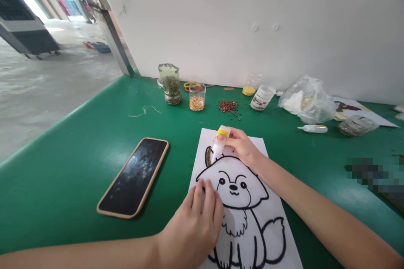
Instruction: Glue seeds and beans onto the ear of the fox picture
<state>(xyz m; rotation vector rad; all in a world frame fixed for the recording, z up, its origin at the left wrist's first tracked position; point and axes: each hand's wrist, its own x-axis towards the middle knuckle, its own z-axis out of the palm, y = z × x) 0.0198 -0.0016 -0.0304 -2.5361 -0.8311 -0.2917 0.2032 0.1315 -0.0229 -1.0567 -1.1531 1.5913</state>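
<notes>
A sheet of paper [277, 206] printed with a black outline of a fox lies on the green table. My right hand [238, 143] grips a small white glue bottle [218, 145] with a yellow label, tilted nozzle down at the fox's left-hand ear. Greenish seeds [208, 157] fill part of that ear. Over the left side of the sheet, my left hand [198, 214] rests with its fingers stretched out, holding nothing. Its fingertips touch the paper beside the fox's face.
A phone [134, 176] lies to the left. Behind the sheet stand a green cup of seeds [172, 86], a cup of corn kernels [197, 100], a pile of red beans [227, 106] and a tipped cup [262, 97]. Rightward are a plastic bag [311, 98] and another glue bottle [314, 128].
</notes>
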